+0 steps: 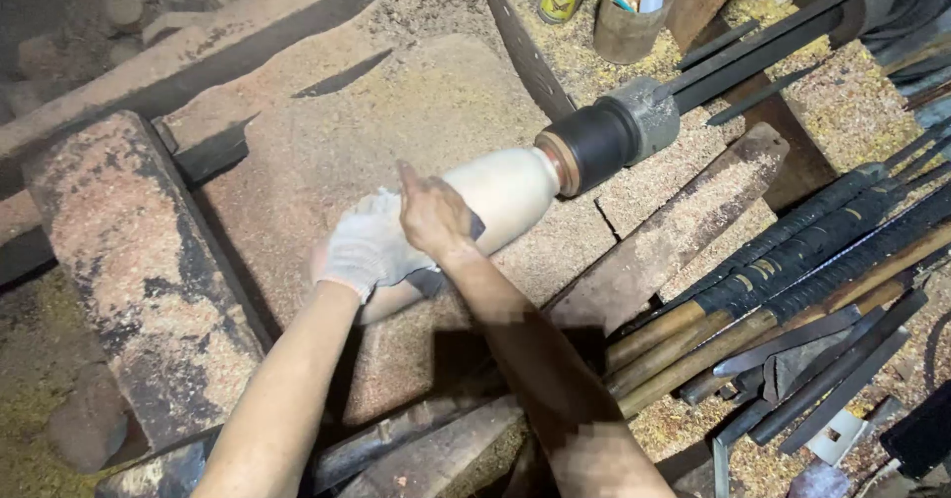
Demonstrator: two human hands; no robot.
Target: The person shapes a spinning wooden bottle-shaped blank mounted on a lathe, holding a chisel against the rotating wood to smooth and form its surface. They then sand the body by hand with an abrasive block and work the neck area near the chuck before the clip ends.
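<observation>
A pale, smooth, rounded wooden piece (pixel 505 196) is mounted on a lathe, its right end held in a dark round chuck (pixel 594 144) on a grey spindle (pixel 649 116). My left hand (pixel 367 245), in a white glove, wraps around the left part of the piece. My bare right hand (pixel 431 216) presses on the wood just right of the glove, with a small dark pad (pixel 428 280) under it against the wood. The piece's left end is hidden by my hands.
Sawdust covers the lathe bed (pixel 396 102). Several long turning tools with wrapped handles (pixel 792 270) lie at the right. A rusty block (pixel 139 270) stands at the left. Small bottles and a cup (pixel 629 7) sit at the top.
</observation>
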